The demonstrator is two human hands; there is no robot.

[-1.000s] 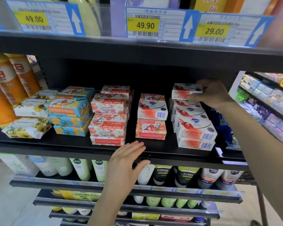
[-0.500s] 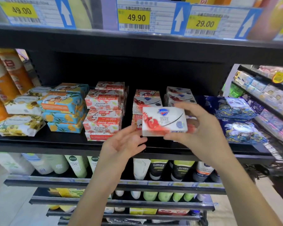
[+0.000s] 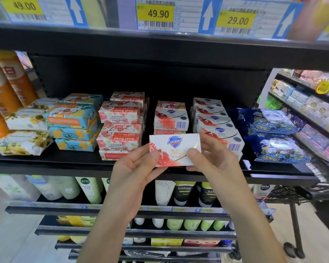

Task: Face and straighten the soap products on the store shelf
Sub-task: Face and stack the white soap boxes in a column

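Observation:
A white and red Safeguard soap box is held upright in front of the black shelf, its logo facing me. My left hand grips its left lower corner and my right hand grips its right side, thumb on the front. Behind it stands a stepped stack of the same Safeguard boxes and a shorter pile resting on a Goat Soap box. Left of those are upside-down Goat Soap boxes and blue and orange soap packs.
White floral wipe packs and orange bottles fill the shelf's left end, dark blue packs its right. Price tags line the shelf above. Tubes stand on the shelf below. A black cart is at right.
My right hand took a Safeguard box off the right stack and brought it forward. My left hand rose from the shelf edge and now holds the box too, turned logo-up.

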